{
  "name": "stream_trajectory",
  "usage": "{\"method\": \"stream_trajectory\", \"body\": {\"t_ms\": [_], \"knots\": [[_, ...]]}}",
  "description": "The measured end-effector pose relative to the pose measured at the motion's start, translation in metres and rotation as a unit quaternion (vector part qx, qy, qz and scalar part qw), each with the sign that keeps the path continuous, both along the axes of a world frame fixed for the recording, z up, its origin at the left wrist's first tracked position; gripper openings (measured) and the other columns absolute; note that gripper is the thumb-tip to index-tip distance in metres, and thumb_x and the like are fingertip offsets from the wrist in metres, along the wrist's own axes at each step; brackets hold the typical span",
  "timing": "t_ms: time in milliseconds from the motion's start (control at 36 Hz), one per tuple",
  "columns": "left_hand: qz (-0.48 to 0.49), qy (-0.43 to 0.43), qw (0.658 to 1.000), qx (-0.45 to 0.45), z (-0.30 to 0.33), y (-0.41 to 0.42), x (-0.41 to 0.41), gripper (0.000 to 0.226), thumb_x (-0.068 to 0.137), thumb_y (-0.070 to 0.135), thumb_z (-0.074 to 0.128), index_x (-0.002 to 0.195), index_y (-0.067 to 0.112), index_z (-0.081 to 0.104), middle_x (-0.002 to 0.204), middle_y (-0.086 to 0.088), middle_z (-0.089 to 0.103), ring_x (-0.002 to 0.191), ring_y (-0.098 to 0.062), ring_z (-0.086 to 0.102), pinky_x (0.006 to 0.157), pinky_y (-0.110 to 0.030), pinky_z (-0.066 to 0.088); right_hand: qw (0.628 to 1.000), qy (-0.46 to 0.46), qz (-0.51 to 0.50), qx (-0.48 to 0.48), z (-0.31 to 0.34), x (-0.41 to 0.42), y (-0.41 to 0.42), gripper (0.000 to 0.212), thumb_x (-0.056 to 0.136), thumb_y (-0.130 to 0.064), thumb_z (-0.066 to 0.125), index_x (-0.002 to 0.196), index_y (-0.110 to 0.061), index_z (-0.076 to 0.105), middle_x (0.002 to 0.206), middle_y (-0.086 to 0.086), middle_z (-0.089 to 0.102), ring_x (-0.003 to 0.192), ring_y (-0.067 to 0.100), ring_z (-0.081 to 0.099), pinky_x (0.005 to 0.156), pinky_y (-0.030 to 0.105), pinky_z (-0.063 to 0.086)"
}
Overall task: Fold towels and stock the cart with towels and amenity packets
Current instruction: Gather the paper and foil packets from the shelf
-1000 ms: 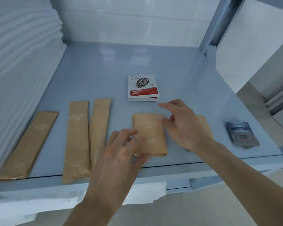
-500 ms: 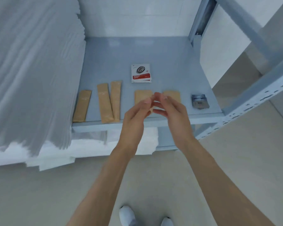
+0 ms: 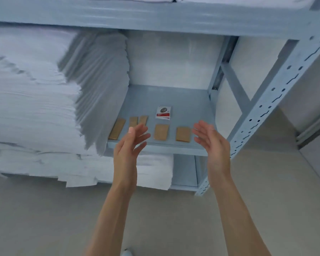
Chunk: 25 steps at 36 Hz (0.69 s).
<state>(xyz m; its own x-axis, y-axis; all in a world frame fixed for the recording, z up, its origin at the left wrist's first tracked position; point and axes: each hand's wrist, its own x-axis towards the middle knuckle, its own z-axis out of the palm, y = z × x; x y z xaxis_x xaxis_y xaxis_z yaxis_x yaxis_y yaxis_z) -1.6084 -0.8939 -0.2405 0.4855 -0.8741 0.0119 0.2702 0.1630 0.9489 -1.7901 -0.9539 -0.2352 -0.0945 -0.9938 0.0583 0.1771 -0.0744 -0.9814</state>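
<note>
- The towel stack (image 3: 35,100) fills the view from 9 to 10 o'clock; its left side runs off the frame edge and its folds are smeared by blur, so single towels cannot be counted
- The shelf (image 3: 166,97) of the blue-grey rack carries the packets; the post (image 3: 266,108) at 3 o'clock is cut off by the frame above, and the shelf above shows only its underside and front edge
- More white towels (image 3: 151,172) lie on the lower shelf at 6 o'clock of the packets, partly hidden behind the left wrist
- The left hand (image 3: 129,145) is raised in front of the shelf edge, fingers straight and spread, holding nothing; it covers the near ends of the two long brown packets (image 3: 138,120) at its 12 o'clock
- The right hand (image 3: 212,143) is likewise held up with fingers loose and apart, palm turned inward, holding nothing; whatever lies on the shelf behind it is hidden
- A third long brown packet (image 3: 117,128) lies at 10 o'clock of the left hand, just beside the towel stack
- Two short brown packets lie flat between the hands, touched by neither: one (image 3: 161,132) at 2 o'clock of the left hand, the other (image 3: 183,134) at 9 o'clock of the right hand; their print is too blurred to read
- A white-and-red packet (image 3: 163,112) lies farther back, at 12 o'clock of the short brown pair, its label unreadable
- A shoe tip (image 3: 127,253) shows at the bottom frame edge, mostly cut off
</note>
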Motion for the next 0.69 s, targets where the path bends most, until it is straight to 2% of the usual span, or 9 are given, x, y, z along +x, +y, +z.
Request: {"method": "stream_trajectory", "body": {"t_ms": [83, 222, 417, 694], "knots": [[-0.008, -0.007, 1.000, -0.009, 0.013, 0.011, -0.002, 0.046, 0.094, 0.053, 0.053, 0.112, 0.016, 0.074, 0.116, -0.005, 0.073, 0.109, -0.023, 0.069, 0.096, -0.042, 0.052, 1.000, 0.014, -0.013, -0.012, 0.012, -0.007, 0.014, 0.035, 0.106, -0.028, 0.043, 0.125, -0.010, 0.066, 0.117, 0.000, 0.072, 0.112, 0.015, 0.066, 0.105, 0.043, 0.048], [-0.008, -0.029, 0.999, -0.042, 0.034, 0.014, 0.010, 0.049, 0.089, 0.056, 0.053, 0.107, 0.017, 0.077, 0.112, -0.009, 0.074, 0.106, -0.028, 0.070, 0.095, -0.042, 0.050, 0.999, -0.005, -0.034, -0.015, 0.020, -0.018, 0.022, 0.031, 0.106, -0.027, 0.042, 0.118, -0.017, 0.068, 0.115, -0.001, 0.073, 0.109, 0.013, 0.068, 0.106, 0.045, 0.047], [0.005, -0.039, 0.997, -0.061, 0.044, 0.020, 0.000, 0.049, 0.091, 0.050, 0.052, 0.111, 0.010, 0.073, 0.109, -0.010, 0.075, 0.104, -0.029, 0.070, 0.093, -0.040, 0.052, 0.999, -0.010, -0.020, -0.034, 0.029, -0.022, 0.027, 0.037, 0.105, -0.030, 0.042, 0.126, -0.011, 0.065, 0.114, 0.000, 0.074, 0.107, 0.011, 0.068, 0.102, 0.038, 0.050], [0.019, -0.035, 0.997, -0.059, 0.040, 0.030, -0.011, 0.047, 0.092, 0.048, 0.050, 0.109, 0.010, 0.073, 0.106, -0.009, 0.076, 0.102, -0.027, 0.071, 0.087, -0.035, 0.055, 1.000, -0.009, -0.008, -0.025, 0.023, -0.030, 0.029, 0.034, 0.105, -0.030, 0.044, 0.119, -0.010, 0.069, 0.106, 0.001, 0.076, 0.101, 0.013, 0.071, 0.097, 0.036, 0.053]]}}
